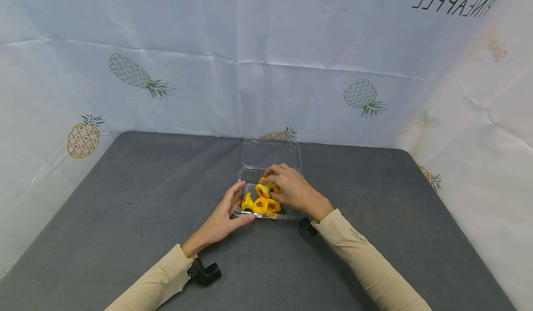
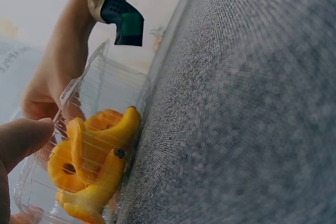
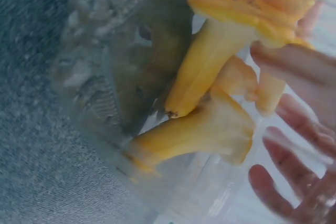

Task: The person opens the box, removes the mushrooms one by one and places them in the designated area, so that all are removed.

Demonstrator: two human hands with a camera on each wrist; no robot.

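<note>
A clear plastic clamshell box [image 1: 288, 216] holds several yellow trumpet-shaped mushrooms [image 1: 260, 205] with pale stems. My left hand [image 1: 222, 218] holds the box at its near left corner, thumb at the front rim and fingers along the left side. In the left wrist view the thumb [image 2: 26, 137] overlaps the rim beside the mushrooms. From the right, my right hand [image 1: 291, 189] reaches down into the box. Its thumb and forefinger pinch one mushroom [image 3: 212, 66], while the other fingers [image 3: 286, 156] hang spread beside the pile. Part of that mushroom is hidden by the hand.
The box's hinged lid [image 1: 271, 153] stands raised toward the back of the dark grey table [image 1: 166, 186]. Behind the table hangs a white pineapple-print cloth [image 1: 258, 89]. Black wrist cameras [image 1: 204, 273] sit under both beige sleeves.
</note>
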